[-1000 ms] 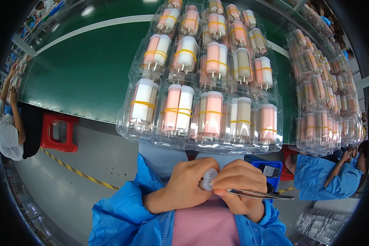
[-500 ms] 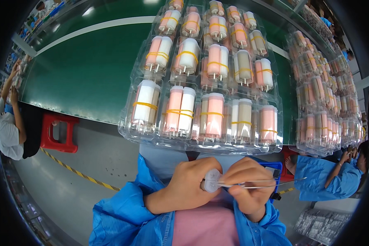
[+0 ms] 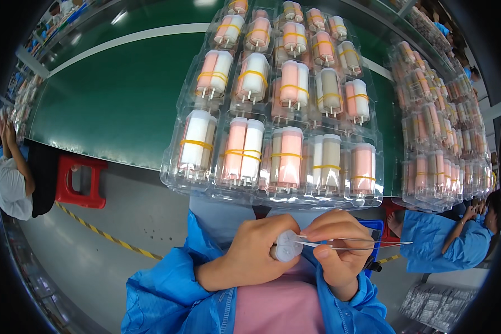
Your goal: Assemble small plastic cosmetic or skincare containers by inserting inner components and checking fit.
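My left hand [image 3: 260, 249] is closed around a translucent whitish piece with a rounded, lobed end face [image 3: 287, 246]; the rest of it is hidden in my fist. My right hand [image 3: 339, 245] pinches a pair of thin metal tweezers [image 3: 367, 245] between thumb and fingers. The two prongs stand apart, and their left ends reach the piece's end face. Whether they grip anything there is too small to tell. Both hands are close together in front of my body, below the near edge of the stacked clear trays [image 3: 239, 193].
The trays hold pink, white and grey tubes [image 3: 290, 158] banded in yellow, on a green table [image 3: 111, 111]. More filled trays [image 3: 440, 133] stand right. A red stool [image 3: 80, 181] is at left. One person [image 3: 14, 183] works at left, another in blue [image 3: 445, 239] at right.
The tweezers' prongs have spread wider apart, and my right fingers have loosened a little. The end face has turned slightly upward. At far left, the other person's hands have moved.
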Demonstrator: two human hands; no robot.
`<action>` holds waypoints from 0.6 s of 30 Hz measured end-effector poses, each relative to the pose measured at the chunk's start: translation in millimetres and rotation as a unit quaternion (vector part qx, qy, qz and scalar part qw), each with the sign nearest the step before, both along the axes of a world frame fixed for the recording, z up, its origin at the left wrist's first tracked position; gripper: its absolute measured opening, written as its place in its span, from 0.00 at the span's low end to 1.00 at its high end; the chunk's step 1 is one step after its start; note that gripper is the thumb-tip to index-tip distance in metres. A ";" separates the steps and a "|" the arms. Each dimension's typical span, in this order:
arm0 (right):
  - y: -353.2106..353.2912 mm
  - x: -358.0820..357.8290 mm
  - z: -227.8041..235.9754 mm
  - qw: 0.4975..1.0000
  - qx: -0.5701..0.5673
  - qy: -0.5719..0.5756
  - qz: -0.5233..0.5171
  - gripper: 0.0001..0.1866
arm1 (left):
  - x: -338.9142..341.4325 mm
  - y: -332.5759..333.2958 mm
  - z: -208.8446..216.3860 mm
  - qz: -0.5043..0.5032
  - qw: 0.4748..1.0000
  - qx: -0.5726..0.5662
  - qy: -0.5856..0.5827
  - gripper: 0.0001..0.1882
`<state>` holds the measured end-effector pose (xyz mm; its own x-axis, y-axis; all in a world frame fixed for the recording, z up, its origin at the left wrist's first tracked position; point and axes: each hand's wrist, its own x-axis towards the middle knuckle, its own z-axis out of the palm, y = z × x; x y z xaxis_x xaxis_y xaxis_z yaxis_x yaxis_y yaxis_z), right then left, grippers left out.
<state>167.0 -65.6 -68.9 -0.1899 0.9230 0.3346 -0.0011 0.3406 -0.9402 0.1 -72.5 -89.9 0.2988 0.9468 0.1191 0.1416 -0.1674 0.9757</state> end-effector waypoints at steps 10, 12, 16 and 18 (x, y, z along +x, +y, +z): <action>4.9 -3.3 2.2 0.998 0.028 -0.033 0.038 0.07 | 1.0 -1.1 -1.2 0.001 1.000 0.015 0.009 0.13; 5.0 -3.4 1.7 0.998 0.027 -0.033 0.036 0.07 | 1.2 -1.3 -2.1 0.001 1.000 0.015 0.009 0.13; 4.8 -2.7 1.0 0.998 0.028 -0.038 0.035 0.07 | 1.2 -2.0 -3.7 0.001 1.000 0.012 0.009 0.12; 4.8 -3.1 1.2 0.998 0.027 -0.040 0.035 0.06 | 0.8 -1.5 -2.5 0.001 1.000 0.012 0.008 0.12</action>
<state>163.8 -60.8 -67.6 -0.2805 0.8881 0.3641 0.0477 0.3917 -0.9188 1.0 -74.1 -92.4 0.2994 0.9442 0.1372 0.1567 -0.1905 0.9691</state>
